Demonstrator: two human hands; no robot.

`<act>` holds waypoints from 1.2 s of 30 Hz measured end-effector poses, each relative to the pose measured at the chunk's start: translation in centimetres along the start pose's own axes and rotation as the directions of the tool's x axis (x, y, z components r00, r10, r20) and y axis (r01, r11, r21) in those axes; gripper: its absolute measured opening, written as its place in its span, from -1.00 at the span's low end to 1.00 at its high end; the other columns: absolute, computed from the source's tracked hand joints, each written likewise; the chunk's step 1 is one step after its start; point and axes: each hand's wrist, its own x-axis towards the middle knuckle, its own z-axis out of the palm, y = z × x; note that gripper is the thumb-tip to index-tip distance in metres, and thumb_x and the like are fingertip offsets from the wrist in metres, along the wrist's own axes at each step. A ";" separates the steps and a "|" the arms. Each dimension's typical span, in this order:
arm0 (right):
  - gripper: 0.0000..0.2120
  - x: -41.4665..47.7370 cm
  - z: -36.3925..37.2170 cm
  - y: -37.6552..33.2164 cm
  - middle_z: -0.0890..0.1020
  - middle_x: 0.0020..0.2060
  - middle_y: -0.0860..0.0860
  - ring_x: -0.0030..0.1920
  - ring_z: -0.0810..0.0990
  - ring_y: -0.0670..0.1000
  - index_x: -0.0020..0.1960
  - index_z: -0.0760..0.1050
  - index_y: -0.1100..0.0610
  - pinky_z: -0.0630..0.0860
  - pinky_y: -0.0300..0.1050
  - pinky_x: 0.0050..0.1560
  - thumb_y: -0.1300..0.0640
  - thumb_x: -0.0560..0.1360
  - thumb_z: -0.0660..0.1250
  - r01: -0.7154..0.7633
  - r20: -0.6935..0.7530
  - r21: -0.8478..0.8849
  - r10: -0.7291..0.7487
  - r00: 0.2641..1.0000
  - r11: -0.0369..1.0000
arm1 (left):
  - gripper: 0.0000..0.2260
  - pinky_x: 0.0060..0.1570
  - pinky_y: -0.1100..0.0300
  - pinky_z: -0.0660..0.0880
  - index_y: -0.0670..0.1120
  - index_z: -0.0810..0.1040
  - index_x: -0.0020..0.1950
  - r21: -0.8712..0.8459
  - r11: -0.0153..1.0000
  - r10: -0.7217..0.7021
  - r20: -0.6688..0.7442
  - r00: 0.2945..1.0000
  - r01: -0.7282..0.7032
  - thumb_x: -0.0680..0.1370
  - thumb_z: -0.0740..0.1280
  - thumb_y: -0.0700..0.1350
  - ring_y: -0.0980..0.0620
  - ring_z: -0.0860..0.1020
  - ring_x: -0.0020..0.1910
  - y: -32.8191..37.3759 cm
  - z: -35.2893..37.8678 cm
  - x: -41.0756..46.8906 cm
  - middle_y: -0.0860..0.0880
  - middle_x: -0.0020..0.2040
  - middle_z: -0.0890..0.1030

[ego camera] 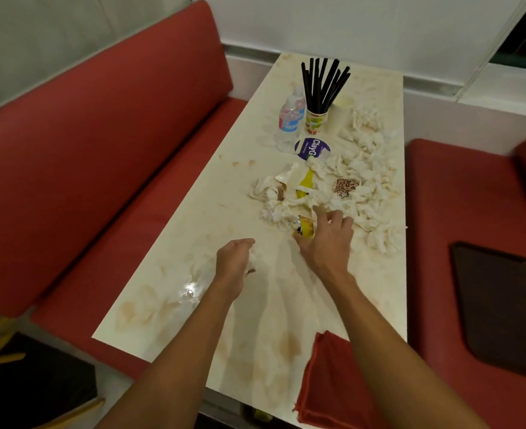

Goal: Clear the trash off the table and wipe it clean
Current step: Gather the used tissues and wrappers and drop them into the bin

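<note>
Left hand (235, 261): clenched round a tissue wad (253, 257), just above the stained surface (255, 320).
Right hand (328, 239): fingers spread and unclenched, resting on a yellow wrapper (305, 228) at the near edge of the tissue pile (370, 168).
Trash: the pile is heaped mid-surface toward the right edge; a water bottle (290, 119) and a cup of black straws (315, 120) stand beyond it.
Red cloth (326, 379): near right corner, overhanging the edge.
Right bench seat: holds a dark tray (503, 305).
</note>
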 end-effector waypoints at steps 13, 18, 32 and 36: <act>-0.82 -1.1 -1.8 0.6 0.53 -0.01 -0.01 0.05 0.46 0.05 0.15 0.74 0.02 0.43 0.08 0.06 0.02 0.59 0.46 0.041 -0.065 0.288 -0.023 0.998 0.957 | -0.80 -0.31 0.18 0.55 -0.20 0.63 0.15 -0.007 0.999 0.037 0.083 0.996 -0.037 0.55 0.36 -0.35 -0.07 0.63 -0.22 0.3 0.9 -1.9 -0.19 -0.07 0.64; -0.85 -4.1 -4.4 -1.6 0.61 -0.10 -0.05 -0.07 0.57 -0.02 0.07 0.75 0.05 0.43 -0.20 -0.07 0.02 0.58 0.48 0.001 -0.061 0.518 0.036 0.997 0.855 | -0.80 -0.14 0.04 0.63 -0.23 0.63 0.15 -0.142 0.990 -0.001 0.165 0.986 0.025 0.54 0.39 -0.35 -0.18 0.69 -0.15 0.7 1.4 -4.0 -0.25 0.01 0.66; -0.89 -11.5 -4.8 -5.1 0.51 -0.20 0.05 -0.24 0.47 -0.04 0.06 0.72 0.01 0.33 -0.15 -0.18 0.04 0.59 0.44 -0.035 0.338 0.484 -0.150 0.929 0.875 | -0.84 -0.34 0.05 0.61 -0.25 0.60 0.15 -0.186 0.972 -0.093 0.259 0.961 0.144 0.62 0.40 -0.21 -0.10 0.63 -0.29 -1.0 0.3 -6.6 -0.18 -0.11 0.61; -0.72 -11.3 -5.4 -4.5 0.61 -0.19 -0.09 -0.32 0.45 -0.18 0.19 0.72 0.01 0.33 -0.34 -0.23 -0.01 0.51 0.55 -0.098 0.439 0.530 -0.173 0.882 0.842 | -0.85 -0.27 0.00 0.68 -0.25 0.60 0.18 -0.226 0.970 -0.057 0.152 0.987 0.091 0.66 0.29 -0.34 -0.15 0.63 -0.20 -1.9 0.5 -6.2 -0.22 -0.07 0.59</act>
